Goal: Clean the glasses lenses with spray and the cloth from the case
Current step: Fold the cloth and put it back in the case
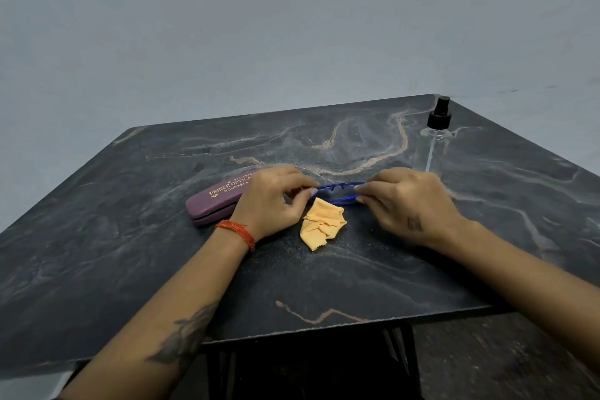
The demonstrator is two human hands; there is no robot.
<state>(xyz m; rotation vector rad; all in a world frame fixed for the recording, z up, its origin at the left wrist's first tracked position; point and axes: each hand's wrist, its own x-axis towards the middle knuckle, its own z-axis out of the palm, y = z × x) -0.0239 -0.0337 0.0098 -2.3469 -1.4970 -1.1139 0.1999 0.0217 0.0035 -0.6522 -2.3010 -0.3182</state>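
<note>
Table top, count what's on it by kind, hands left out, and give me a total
Glasses case: 1
Glasses: 1
Cloth: 1
Spray bottle: 1
Total: 4

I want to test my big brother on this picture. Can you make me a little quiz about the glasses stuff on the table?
1. True or false: the purple hard glasses case is open.
2. Which thing stands farthest from the person? A) crumpled orange cleaning cloth B) clear spray bottle with black pump top C) glasses case
3. What do the left hand and right hand hold between them?

Key:
1. False, it is closed.
2. B
3. The blue plastic-framed glasses, one end in each hand's fingers, above the dark marble-patterned table.
</note>
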